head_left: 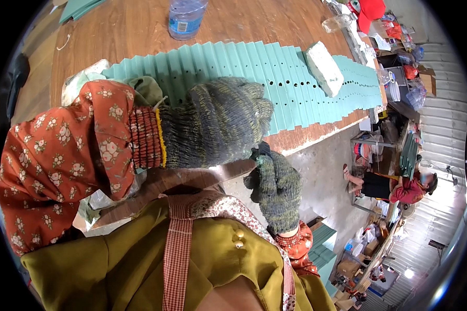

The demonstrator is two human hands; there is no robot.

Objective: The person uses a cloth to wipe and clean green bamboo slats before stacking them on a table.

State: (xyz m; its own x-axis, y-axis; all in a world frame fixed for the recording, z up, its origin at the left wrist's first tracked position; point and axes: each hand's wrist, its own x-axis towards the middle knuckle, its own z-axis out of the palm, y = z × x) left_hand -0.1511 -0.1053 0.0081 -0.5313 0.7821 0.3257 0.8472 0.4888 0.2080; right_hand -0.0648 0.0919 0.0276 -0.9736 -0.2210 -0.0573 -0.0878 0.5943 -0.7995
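Note:
My left hand [225, 122], in a thick grey-green knitted glove, is over the near edge of a row of green ridged strips [213, 59]. Its fingers curl down and hide whatever is under them. Beside it, just off the table's edge, my right hand [280, 189] wears a matching glove. Those fingers are bent together around a small dark and teal bit that I cannot make out. The strips lie side by side on the wooden table, with lines of round holes across them. A white block [324, 69] rests on top of the strips.
A plastic bottle [187, 19] stands beyond the strips on the brown table [124, 33]. More green pieces [324, 254] are stacked low to the right. Farther right, a person [399, 187] is by cluttered shelving, with green strips close by. A red cap [370, 13] lies at the far right.

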